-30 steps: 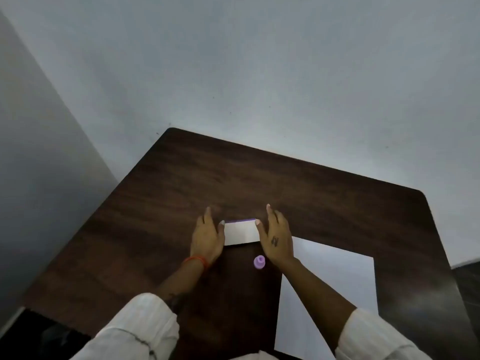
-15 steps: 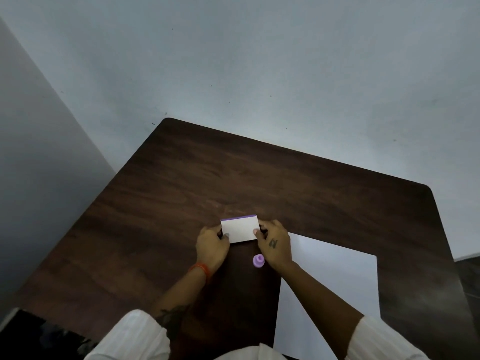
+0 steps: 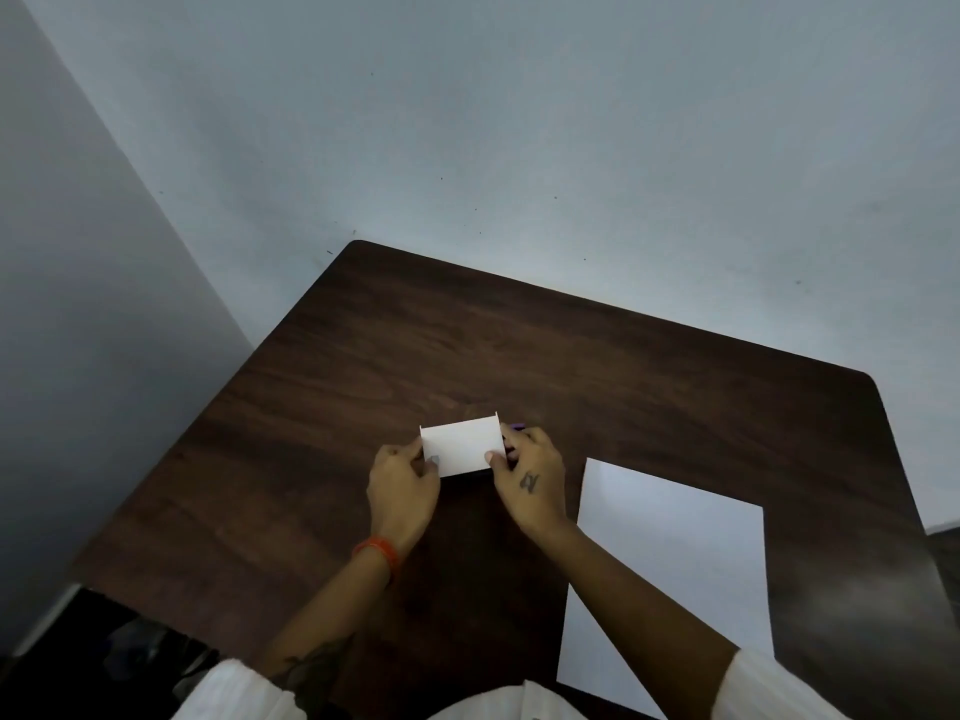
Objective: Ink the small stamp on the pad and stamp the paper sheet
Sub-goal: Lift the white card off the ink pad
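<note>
A small white rectangular ink pad case (image 3: 462, 445) sits near the middle of the dark wooden table (image 3: 467, 335). Its white lid is tilted up towards me. A thin purple edge shows at its far right corner. My left hand (image 3: 402, 485) pinches the left end of the case. My right hand (image 3: 530, 480) pinches the right end. The white paper sheet (image 3: 675, 563) lies flat to the right of my right forearm. I cannot see the small purple stamp, which lies behind my right hand or wrist.
The table stands in a corner, with a pale wall (image 3: 519, 122) behind it and another wall (image 3: 78, 304) on the left. Bare dark wood surrounds the case. The floor (image 3: 104, 646) at lower left is dark.
My hands went from lying flat beside the case to gripping its ends. The white lid has tilted up. The purple stamp, seen earlier under my right hand, is now covered.
</note>
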Demonstrator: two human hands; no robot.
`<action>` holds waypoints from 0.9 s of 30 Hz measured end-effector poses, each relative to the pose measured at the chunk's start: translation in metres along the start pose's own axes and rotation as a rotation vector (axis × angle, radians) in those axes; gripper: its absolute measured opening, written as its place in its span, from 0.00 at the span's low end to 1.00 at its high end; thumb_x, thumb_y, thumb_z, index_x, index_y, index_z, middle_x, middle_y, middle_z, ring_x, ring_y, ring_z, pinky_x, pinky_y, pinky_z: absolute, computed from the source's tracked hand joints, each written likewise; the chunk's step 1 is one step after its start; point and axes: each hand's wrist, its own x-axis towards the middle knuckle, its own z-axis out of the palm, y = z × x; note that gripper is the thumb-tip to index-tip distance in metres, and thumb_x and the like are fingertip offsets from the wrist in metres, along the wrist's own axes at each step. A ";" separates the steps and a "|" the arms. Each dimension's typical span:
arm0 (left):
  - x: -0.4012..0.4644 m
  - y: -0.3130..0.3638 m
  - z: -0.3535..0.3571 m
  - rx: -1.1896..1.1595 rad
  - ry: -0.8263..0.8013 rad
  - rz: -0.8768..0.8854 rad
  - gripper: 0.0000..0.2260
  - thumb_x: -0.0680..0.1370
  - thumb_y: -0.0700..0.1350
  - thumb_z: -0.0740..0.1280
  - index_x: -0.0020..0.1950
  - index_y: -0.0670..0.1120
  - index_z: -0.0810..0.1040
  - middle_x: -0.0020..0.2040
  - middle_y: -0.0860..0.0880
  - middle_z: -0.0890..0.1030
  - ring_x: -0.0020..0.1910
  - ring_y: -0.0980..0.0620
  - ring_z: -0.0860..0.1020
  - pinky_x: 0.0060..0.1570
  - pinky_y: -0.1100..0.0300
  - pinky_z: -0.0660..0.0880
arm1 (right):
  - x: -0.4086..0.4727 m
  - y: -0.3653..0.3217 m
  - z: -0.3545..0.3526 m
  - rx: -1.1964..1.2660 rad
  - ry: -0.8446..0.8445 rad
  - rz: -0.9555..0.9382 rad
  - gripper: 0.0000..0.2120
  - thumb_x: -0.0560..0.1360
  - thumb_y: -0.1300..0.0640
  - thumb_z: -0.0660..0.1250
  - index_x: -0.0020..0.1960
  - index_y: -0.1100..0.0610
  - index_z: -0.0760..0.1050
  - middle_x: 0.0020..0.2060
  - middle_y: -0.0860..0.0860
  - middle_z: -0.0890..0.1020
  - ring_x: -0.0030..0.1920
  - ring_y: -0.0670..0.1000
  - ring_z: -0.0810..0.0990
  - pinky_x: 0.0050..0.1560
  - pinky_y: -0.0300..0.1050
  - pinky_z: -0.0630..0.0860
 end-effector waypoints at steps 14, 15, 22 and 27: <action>-0.039 -0.047 -0.001 0.023 -0.070 -0.058 0.15 0.76 0.40 0.65 0.63 0.43 0.75 0.60 0.40 0.76 0.56 0.43 0.75 0.59 0.51 0.73 | -0.050 0.000 0.013 -0.057 -0.148 -0.012 0.20 0.72 0.59 0.68 0.64 0.56 0.71 0.60 0.53 0.78 0.57 0.51 0.78 0.64 0.47 0.73; -0.039 -0.048 -0.002 0.027 -0.074 -0.060 0.15 0.76 0.40 0.65 0.63 0.43 0.75 0.60 0.40 0.76 0.56 0.43 0.76 0.59 0.51 0.74 | -0.050 -0.001 0.013 -0.061 -0.163 -0.006 0.20 0.72 0.59 0.68 0.64 0.55 0.72 0.60 0.53 0.78 0.57 0.51 0.78 0.65 0.47 0.73; -0.037 -0.056 -0.003 0.063 -0.086 -0.064 0.16 0.75 0.41 0.66 0.63 0.44 0.75 0.60 0.41 0.76 0.56 0.44 0.77 0.59 0.51 0.75 | -0.054 0.000 0.017 -0.115 -0.249 0.082 0.20 0.74 0.57 0.66 0.65 0.57 0.71 0.64 0.54 0.76 0.61 0.52 0.76 0.66 0.43 0.68; -0.035 -0.057 -0.003 0.079 -0.077 -0.063 0.16 0.75 0.41 0.66 0.63 0.44 0.75 0.58 0.41 0.77 0.54 0.46 0.77 0.56 0.53 0.76 | -0.055 -0.003 0.018 -0.133 -0.272 0.085 0.21 0.74 0.59 0.65 0.66 0.58 0.68 0.66 0.54 0.74 0.64 0.53 0.74 0.69 0.46 0.67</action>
